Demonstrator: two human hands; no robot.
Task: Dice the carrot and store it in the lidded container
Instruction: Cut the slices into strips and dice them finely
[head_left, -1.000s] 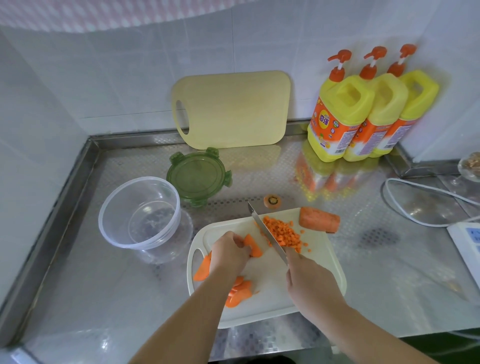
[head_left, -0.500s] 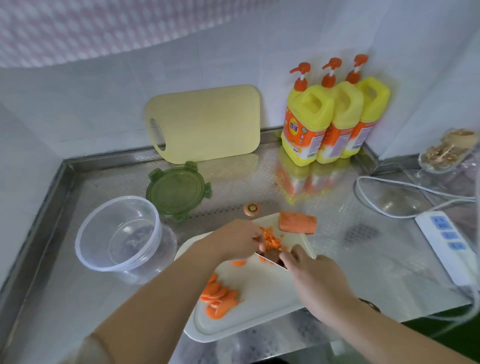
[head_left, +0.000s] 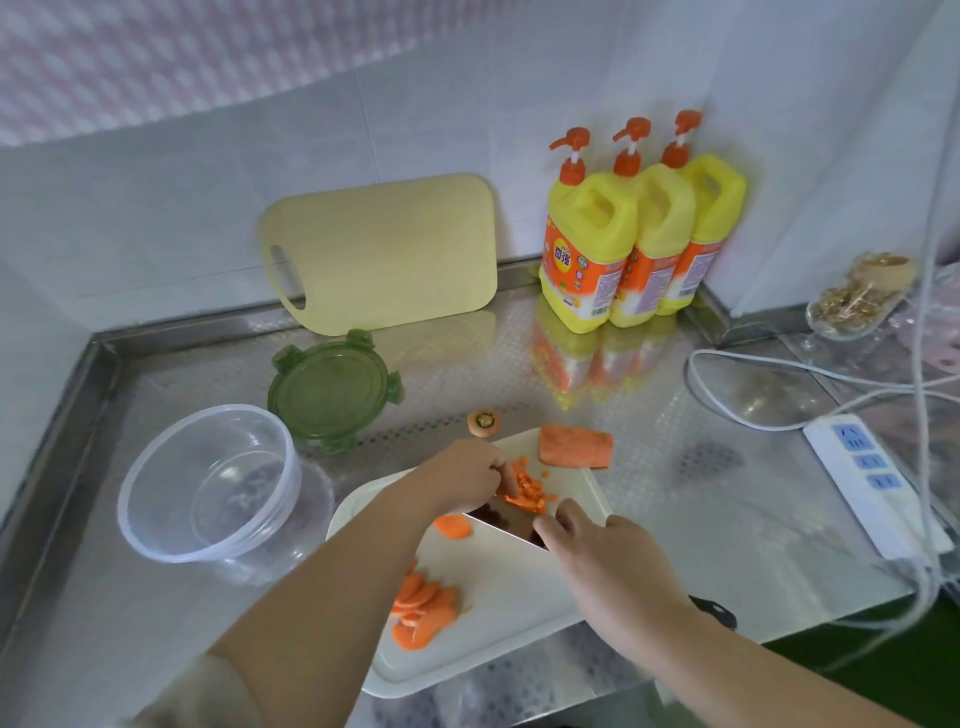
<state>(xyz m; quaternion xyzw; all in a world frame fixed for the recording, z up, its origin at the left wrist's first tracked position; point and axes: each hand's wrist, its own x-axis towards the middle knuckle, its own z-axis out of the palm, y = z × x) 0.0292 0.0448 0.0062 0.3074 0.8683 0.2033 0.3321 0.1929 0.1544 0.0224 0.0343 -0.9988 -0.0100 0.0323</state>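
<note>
Carrot dice (head_left: 527, 486) lie heaped at the far end of the white cutting board (head_left: 498, 587), just near of the uncut carrot chunk (head_left: 574, 446) on the board's far right corner. A second ago the knife (head_left: 506, 522) stood on its edge with the tip pointing far, along the left of the heap. Now its blade lies tilted low across the board, touching the heap's near side. The right hand (head_left: 608, 566) grips the knife, fingers over the blade's right end, with the dark handle showing behind the wrist.

The left hand (head_left: 462, 475) has left the piece it was pressing down and now sits at the left of the heap. Its fingers are bent down onto the dice, right by the blade; I cannot tell whether they pinch any.

One loose slice (head_left: 453, 526) lies just left of the blade. The carrot slices (head_left: 423, 610), half hidden under the arm before, lie in plain sight at the board's near left. The cut-off carrot top (head_left: 484, 421) sits on the steel counter (head_left: 675, 493) just beyond the board.

Unchanged to the left are the clear container (head_left: 156, 535), with no carrot in it, and beyond it the green lid (head_left: 332, 389) lying flat. The head has turned right, so a power strip (head_left: 872, 483) now shows fully at the right.
</note>
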